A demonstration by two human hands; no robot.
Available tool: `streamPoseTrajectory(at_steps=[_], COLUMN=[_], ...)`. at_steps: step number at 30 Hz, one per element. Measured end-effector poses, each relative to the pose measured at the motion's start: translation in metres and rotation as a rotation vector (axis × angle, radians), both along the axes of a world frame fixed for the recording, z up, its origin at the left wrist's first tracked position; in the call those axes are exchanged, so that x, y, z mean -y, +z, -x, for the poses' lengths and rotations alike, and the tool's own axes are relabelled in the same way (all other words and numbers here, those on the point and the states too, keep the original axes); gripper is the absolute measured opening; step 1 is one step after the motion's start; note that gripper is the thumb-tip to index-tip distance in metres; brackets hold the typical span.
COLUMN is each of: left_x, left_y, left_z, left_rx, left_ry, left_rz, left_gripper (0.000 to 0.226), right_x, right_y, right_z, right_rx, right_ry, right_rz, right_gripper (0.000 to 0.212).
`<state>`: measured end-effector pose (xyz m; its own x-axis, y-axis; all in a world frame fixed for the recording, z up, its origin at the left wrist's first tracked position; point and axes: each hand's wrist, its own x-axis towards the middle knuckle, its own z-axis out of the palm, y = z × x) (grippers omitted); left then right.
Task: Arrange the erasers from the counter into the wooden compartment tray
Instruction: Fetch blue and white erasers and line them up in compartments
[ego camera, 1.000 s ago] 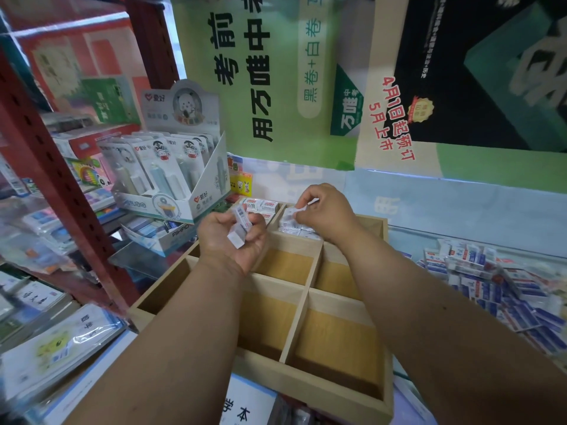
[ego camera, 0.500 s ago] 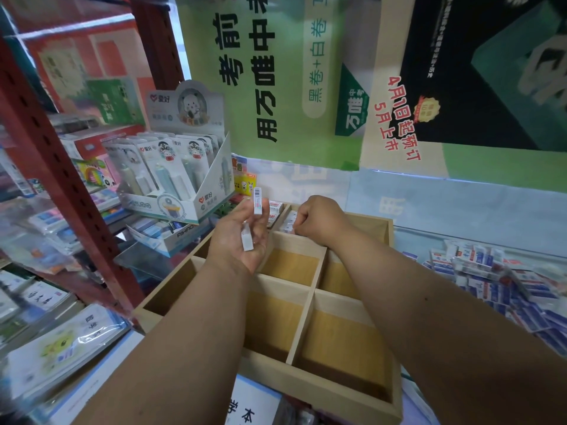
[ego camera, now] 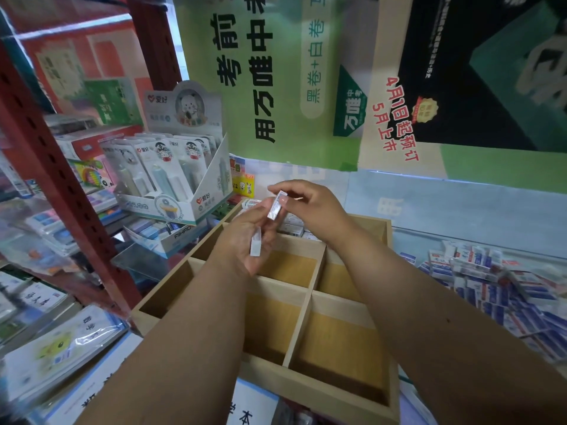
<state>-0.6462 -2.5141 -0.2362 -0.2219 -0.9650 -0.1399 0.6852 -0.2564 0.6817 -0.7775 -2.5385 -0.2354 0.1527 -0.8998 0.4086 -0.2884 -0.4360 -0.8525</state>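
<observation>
A wooden compartment tray [ego camera: 311,289] lies in front of me, its near compartments bare. Several wrapped erasers [ego camera: 293,227] lie in its far compartments. My left hand [ego camera: 245,243] hovers over the tray's far middle and holds two erasers: one [ego camera: 256,245] in the palm, another [ego camera: 276,205] upright at the fingertips. My right hand [ego camera: 310,207] pinches the top of that upright eraser. A heap of loose blue-and-white erasers [ego camera: 503,289] covers the counter at the right.
A red metal shelf post [ego camera: 58,191] stands at the left. A white display box of correction tapes [ego camera: 178,179] sits behind the tray's left corner. Plastic-wrapped booklets [ego camera: 58,348] lie at the lower left. Posters cover the back wall.
My right hand rose from the far compartment and came left to the upright eraser in my left hand, which it now pinches. My left hand stayed over the tray.
</observation>
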Motion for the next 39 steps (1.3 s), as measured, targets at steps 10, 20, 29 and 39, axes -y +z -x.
streamPoseTrajectory(at_steps=[10, 20, 29, 39], left_x=[0.019, 0.019, 0.019, 0.023], left_y=[-0.01, -0.014, -0.013, -0.016], left_z=[-0.019, -0.019, -0.018, -0.018], left_rx=[-0.22, -0.246, -0.235, -0.377], left_ry=[-0.003, 0.018, 0.055, 0.094], left_rz=[-0.142, -0.145, -0.176, -0.2], left_gripper=[0.035, 0.046, 0.041, 0.04], right_x=[0.004, 0.005, 0.006, 0.008], right_y=[-0.007, -0.008, -0.007, -0.009], right_z=[0.031, 0.038, 0.033, 0.033], right_rx=[-0.029, -0.481, -0.645, -0.503], right_ry=[-0.347, -0.377, -0.389, -0.412], right_rz=[0.018, -0.248, -0.335, -0.107], right_gripper=[0.011, 0.008, 0.018, 0.022])
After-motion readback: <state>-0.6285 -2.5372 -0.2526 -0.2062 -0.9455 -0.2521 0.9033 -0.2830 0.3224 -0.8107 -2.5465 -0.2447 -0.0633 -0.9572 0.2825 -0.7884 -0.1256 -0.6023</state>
